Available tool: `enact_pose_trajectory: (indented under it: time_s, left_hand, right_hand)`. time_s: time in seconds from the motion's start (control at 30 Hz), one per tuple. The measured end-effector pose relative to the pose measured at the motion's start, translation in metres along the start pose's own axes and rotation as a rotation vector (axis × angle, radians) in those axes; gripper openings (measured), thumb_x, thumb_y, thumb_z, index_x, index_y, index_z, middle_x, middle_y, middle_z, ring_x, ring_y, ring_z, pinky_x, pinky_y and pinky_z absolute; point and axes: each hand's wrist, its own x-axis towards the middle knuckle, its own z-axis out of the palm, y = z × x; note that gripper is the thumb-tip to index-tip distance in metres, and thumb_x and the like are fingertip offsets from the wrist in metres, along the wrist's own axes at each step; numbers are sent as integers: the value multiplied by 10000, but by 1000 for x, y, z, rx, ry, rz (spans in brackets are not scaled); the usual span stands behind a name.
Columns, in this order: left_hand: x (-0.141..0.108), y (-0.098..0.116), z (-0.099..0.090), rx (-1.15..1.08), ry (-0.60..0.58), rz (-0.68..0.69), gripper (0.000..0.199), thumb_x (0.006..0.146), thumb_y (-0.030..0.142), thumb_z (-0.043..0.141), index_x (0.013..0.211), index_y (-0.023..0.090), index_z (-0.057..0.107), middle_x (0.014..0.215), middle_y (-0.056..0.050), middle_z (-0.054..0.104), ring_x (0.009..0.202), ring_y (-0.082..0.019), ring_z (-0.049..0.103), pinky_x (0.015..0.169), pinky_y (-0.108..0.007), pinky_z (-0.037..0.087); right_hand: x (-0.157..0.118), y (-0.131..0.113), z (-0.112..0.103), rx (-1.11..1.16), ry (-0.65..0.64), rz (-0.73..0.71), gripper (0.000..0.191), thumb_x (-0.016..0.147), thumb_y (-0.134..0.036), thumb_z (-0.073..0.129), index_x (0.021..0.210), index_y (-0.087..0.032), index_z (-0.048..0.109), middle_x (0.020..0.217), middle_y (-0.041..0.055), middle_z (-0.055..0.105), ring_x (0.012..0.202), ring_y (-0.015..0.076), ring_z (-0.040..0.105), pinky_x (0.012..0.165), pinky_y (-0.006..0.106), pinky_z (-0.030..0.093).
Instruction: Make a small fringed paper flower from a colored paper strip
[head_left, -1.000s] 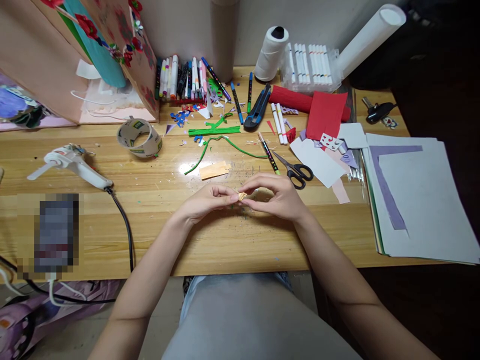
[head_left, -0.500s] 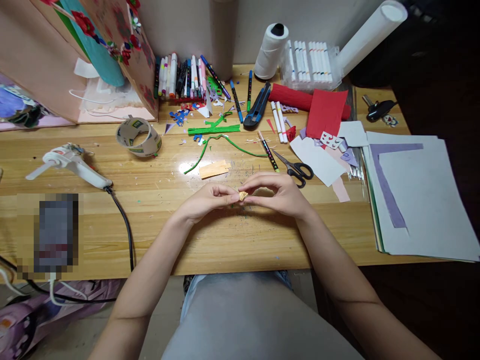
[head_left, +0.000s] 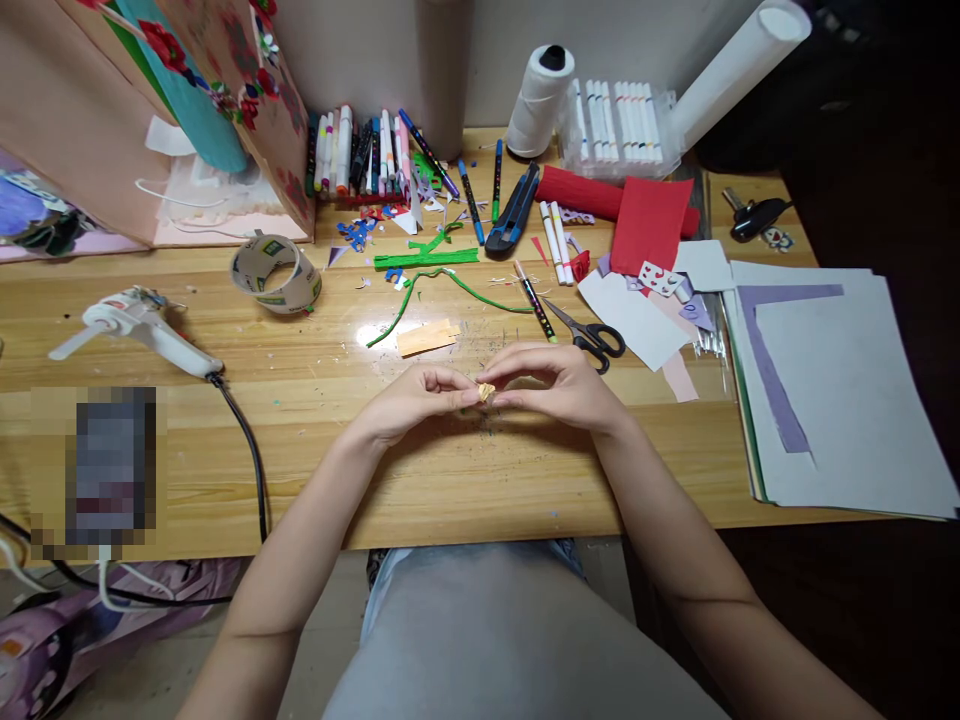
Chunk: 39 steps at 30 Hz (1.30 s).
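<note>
A small crinkled piece of yellow-orange crepe paper (head_left: 487,392) sits between the fingertips of both hands, above the table's middle. My left hand (head_left: 424,402) pinches it from the left with thumb and forefinger. From the right, my right hand (head_left: 551,388) closes thumb and fingertips on its other side, the fingers arched. Just beyond the hands lies a flat orange paper strip (head_left: 427,338). Behind that, a green paper-wrapped stem (head_left: 469,285) bends across the wood. Black-handled scissors (head_left: 592,335) rest close to my right hand, beside a dark marker (head_left: 535,300).
A white glue gun (head_left: 150,330) and a tape roll (head_left: 275,275) are on the left. A blue-black utility knife (head_left: 513,212), red crepe paper (head_left: 651,225) and markers (head_left: 364,155) lie toward the back. A paper stack (head_left: 862,400) covers the right side.
The fingertips have shifted slightly around the yellow-orange crepe paper, and more of its folded face shows. Both hands stay in nearly the same place; the view has moved very slightly.
</note>
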Motion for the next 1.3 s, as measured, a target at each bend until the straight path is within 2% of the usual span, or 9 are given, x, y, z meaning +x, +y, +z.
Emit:
enact_pose_trajectory:
  time_s: [0.2, 0.37, 0.47, 0.6, 0.8, 0.97, 1.07, 1.17, 1.3]
  left_hand:
    - [1, 1, 3, 17, 38, 3, 231, 629, 351, 760, 706, 140, 708, 696, -31, 675, 651, -104, 569, 666, -242, 420]
    - [0, 3, 6, 41, 139, 70, 234, 612, 343, 768, 694, 140, 687, 689, -23, 660, 623, -100, 557, 616, -234, 420]
    - [-1, 3, 8, 106, 244, 116, 259, 614, 364, 764, 713, 140, 678, 647, -10, 631, 537, -78, 497, 508, -211, 356]
    - [0, 2, 10, 166, 327, 151, 278, 609, 376, 769, 690, 134, 660, 506, 30, 527, 449, -54, 384, 440, -204, 261]
    - [2, -1, 12, 214, 371, 283, 235, 615, 337, 775, 697, 143, 671, 601, -1, 596, 512, -68, 426, 471, -208, 286]
    - [-1, -1, 14, 330, 456, 506, 117, 667, 278, 744, 709, 176, 705, 747, -42, 664, 642, -113, 527, 540, -229, 368]
    - [-2, -3, 13, 408, 507, 611, 80, 699, 271, 723, 755, 215, 733, 755, -37, 657, 674, -122, 547, 560, -234, 399]
    - [-2, -4, 12, 443, 533, 621, 99, 741, 280, 686, 810, 235, 743, 768, -39, 666, 696, -127, 564, 596, -241, 423]
    - [-1, -1, 12, 399, 547, 560, 148, 789, 299, 634, 861, 224, 739, 808, -48, 688, 752, -140, 589, 652, -251, 436]
  right_hand:
    - [-1, 2, 2, 2, 42, -6, 117, 753, -224, 702, 862, -184, 717, 836, 51, 683, 788, 157, 639, 722, 292, 526]
    - [-1, 2, 3, 63, 45, 39, 187, 804, -232, 646, 981, -209, 704, 983, 65, 688, 896, 166, 643, 764, 291, 540]
    - [1, 3, 4, -5, 134, -21, 155, 808, -216, 638, 941, -223, 718, 965, 57, 701, 925, 175, 640, 811, 314, 529]
    - [1, 6, 8, -143, 223, -125, 144, 783, -188, 659, 899, -234, 730, 924, 51, 709, 868, 174, 654, 784, 322, 536]
    - [0, 4, 9, -215, 230, -169, 120, 783, -188, 654, 864, -234, 730, 857, 47, 717, 802, 171, 663, 728, 316, 545]
    - [0, 1, 12, -225, 281, -174, 108, 771, -172, 666, 848, -227, 717, 821, 40, 723, 772, 173, 664, 720, 313, 540]
    - [-1, 1, 14, -255, 329, -186, 85, 772, -185, 663, 829, -224, 711, 815, 46, 722, 772, 185, 665, 721, 326, 540]
    - [-1, 1, 15, -293, 376, -188, 71, 769, -193, 663, 813, -229, 705, 804, 41, 721, 767, 190, 662, 725, 335, 541]
    - [-1, 1, 17, -256, 454, -114, 66, 773, -176, 652, 802, -218, 694, 790, 39, 699, 753, 176, 648, 717, 323, 541]
